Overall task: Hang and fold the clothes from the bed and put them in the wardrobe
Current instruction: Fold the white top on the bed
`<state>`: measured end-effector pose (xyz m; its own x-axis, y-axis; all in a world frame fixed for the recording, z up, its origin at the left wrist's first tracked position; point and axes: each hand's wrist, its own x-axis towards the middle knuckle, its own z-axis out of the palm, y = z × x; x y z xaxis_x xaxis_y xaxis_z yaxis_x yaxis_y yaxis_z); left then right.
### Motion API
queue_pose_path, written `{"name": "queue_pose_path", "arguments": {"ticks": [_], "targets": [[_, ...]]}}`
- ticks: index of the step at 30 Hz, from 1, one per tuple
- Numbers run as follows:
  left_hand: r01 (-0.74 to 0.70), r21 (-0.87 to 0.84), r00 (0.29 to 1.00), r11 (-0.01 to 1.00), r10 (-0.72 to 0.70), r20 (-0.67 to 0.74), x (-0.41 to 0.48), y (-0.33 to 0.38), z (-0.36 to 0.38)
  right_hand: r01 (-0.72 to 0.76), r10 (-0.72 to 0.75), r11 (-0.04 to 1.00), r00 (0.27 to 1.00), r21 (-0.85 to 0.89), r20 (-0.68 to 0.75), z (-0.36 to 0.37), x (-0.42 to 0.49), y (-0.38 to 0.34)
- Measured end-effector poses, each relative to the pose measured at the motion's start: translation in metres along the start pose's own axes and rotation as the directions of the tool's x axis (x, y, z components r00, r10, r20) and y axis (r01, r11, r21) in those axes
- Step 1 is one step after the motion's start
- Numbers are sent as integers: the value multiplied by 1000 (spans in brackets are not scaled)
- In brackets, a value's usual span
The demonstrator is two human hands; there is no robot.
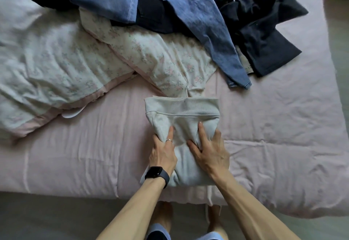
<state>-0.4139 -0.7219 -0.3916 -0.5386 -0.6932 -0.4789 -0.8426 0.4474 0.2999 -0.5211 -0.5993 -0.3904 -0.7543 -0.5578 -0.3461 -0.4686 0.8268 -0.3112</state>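
Observation:
A light grey sweatshirt [181, 113], folded into a rectangle, lies on the pink bed sheet [85, 154] near the front edge, ribbed hem at the far side. My left hand [163, 154], with a ring and a dark watch, grips the sweatshirt's left edge; one finger lies straight on top and the others are tucked under the fabric. My right hand [207, 151] presses on the sweatshirt's middle with spread fingers, and the cloth bunches between the two hands. A pile of unfolded clothes lies at the far side: blue jeans [198, 18] and dark navy garments [264, 32].
A floral duvet [94, 60] is crumpled across the left and middle of the bed. The bed's front edge runs just below the sweatshirt, with grey floor [47, 217] and my feet beneath. The bed's right edge meets the floor at far right.

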Motion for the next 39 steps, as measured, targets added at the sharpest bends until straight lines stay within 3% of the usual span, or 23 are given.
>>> {"name": "queue_pose_path", "arguments": {"ticks": [7,11,16,18,20,21,23,26,32,35,39], "targets": [[86,-105,964,991,-110,-243,-64,38,-112,277,-275,961,958,22,-83,-114,0,-49],[136,-111,872,985,-172,-458,-106,50,-206,455,-435,887,880,73,-191,-186,-9,-116],[246,-169,682,954,-294,-669,-191,26,-319,699,-641,710,692,85,-331,-261,-56,-223],[288,-160,550,944,-300,-779,-241,9,-361,784,-712,614,601,92,-364,-288,-96,-267],[335,-144,446,931,-291,-846,-284,-11,-393,820,-733,561,557,117,-391,-306,-133,-307],[371,-131,426,919,-294,-856,-300,-20,-403,830,-739,541,545,133,-395,-310,-149,-321],[500,-116,365,858,-331,-870,-347,-43,-421,880,-776,446,472,166,-418,-316,-192,-354],[639,-120,220,760,-330,-918,-428,-65,-433,931,-828,288,359,224,-431,-319,-264,-387],[857,-47,77,514,-217,-973,-564,-62,-421,944,-889,-4,149,331,-434,-322,-379,-398],[913,-103,-10,395,-231,-973,-621,-49,-406,912,-916,-121,50,391,-399,-324,-434,-392],[937,-276,-204,214,-304,-931,-707,-26,-382,834,-902,-313,-112,455,-416,-334,-518,-375]]}}
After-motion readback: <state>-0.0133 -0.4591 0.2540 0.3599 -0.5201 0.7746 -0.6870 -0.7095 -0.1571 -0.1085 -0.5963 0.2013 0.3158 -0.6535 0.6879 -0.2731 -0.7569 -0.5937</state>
